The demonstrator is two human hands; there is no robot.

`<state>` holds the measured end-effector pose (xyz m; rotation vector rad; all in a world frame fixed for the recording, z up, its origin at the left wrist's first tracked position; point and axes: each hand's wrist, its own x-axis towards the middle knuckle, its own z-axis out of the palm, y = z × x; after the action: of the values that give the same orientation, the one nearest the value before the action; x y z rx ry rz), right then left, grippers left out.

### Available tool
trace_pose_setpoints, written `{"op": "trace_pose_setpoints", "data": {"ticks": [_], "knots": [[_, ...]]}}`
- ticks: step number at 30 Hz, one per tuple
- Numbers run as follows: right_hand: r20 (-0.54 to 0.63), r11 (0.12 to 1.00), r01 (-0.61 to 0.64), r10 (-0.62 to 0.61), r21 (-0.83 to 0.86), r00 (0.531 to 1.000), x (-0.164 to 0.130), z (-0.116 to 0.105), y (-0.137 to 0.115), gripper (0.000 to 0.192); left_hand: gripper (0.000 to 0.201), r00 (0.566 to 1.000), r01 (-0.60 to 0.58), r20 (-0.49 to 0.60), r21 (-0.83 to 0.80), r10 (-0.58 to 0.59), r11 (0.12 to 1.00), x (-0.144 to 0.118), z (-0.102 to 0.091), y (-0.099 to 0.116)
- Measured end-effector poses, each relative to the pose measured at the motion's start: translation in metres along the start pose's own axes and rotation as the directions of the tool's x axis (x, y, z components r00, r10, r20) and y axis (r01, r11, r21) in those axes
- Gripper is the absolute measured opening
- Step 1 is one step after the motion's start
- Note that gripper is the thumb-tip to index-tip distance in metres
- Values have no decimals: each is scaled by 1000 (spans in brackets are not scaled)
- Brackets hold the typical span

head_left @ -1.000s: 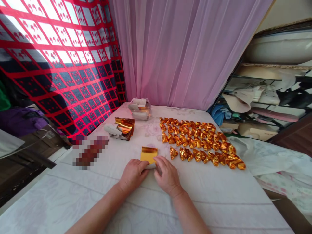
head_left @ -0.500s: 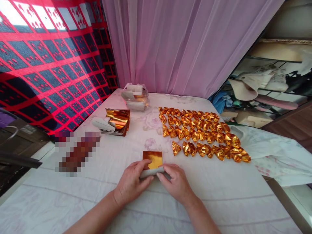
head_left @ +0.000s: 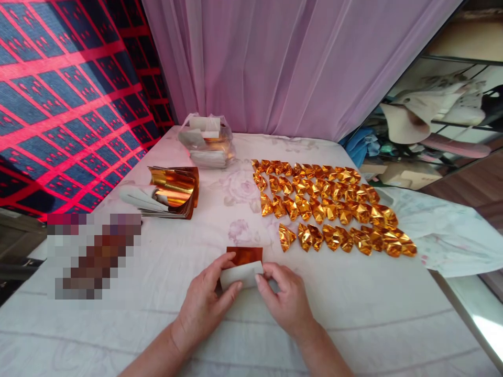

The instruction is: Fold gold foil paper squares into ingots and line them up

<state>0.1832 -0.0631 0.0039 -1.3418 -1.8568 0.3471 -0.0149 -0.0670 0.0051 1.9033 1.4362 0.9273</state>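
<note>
Between my hands is a sheet of gold foil paper (head_left: 242,276), its near part curled up so the pale back faces me and a strip of gold shows beyond. My left hand (head_left: 208,293) pinches its left side, thumb on the pale back and fingers behind. The right edge is pinched between thumb and forefinger of my right hand (head_left: 285,293). Folded gold paper ingots (head_left: 330,209) lie in several rows to the right. At the left is a loose stack of gold foil paper (head_left: 173,191), some sheets bent over with pale backs showing.
A clear plastic bag (head_left: 208,144) with more foil paper sits at the back of the cloth-covered table (head_left: 188,335). A blurred-out item (head_left: 98,256) lies at the left. Purple curtain (head_left: 267,68) hangs behind; shelves (head_left: 436,115) stand at the right.
The near part of the sheet has risen and turned farther over, showing more pale back and less gold. Both hands stay pinched on it. The camera view has shifted slightly.
</note>
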Motion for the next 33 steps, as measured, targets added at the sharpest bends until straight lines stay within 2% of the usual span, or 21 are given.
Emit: {"op": "trace_pose_setpoints", "data": {"ticks": [5, 8, 11, 14, 17, 20, 23, 26, 29, 31, 33], "knots": [[33, 994, -13, 10, 106, 999, 0, -10, 1, 18, 45, 996, -76, 36, -75, 79, 994, -2, -6, 1], [-83, 994, -66, 73, 88, 994, 1, -12, 8, 19, 30, 986, -142, 69, -126, 152, 982, -2, -9, 3], [-166, 996, -90, 85, -25, 982, 2, -7, 14, 14, 25, 989, -133, 47, -80, 137, 988, -2, -7, 2], [-113, 993, -79, 69, -86, 991, 1, 1, 17, 21, 24, 992, -125, 32, -12, 125, 992, -1, -4, 1], [-66, 994, -84, 79, -70, 995, 1, 5, 17, 31, 21, 985, -165, 52, 37, 163, 986, 0, -1, 2], [-33, 992, -126, 126, 9, 991, 3, 5, 16, 38, 18, 973, -214, 109, 81, 205, 973, 0, 0, 3], [11, 984, -142, 141, 111, 990, 5, 2, 13, 23, 15, 957, -270, 138, 103, 255, 957, 0, 1, 4], [-17, 959, -154, 163, 239, 986, 9, -1, 9, 18, 15, 946, -320, 88, 119, 311, 940, 0, -2, 5], [-82, 888, -263, 315, 378, 946, 16, -5, 5, 18, 15, 925, -379, 45, 163, 377, 911, 0, -5, 9], [-129, 835, -311, 407, 454, 904, 21, -9, 3, 20, 13, 905, -425, 81, 198, 418, 883, 0, -7, 11], [-179, 826, -289, 417, 484, 891, 25, -13, -2, 20, 13, 898, -440, 128, 229, 421, 868, 0, -7, 12]]}}
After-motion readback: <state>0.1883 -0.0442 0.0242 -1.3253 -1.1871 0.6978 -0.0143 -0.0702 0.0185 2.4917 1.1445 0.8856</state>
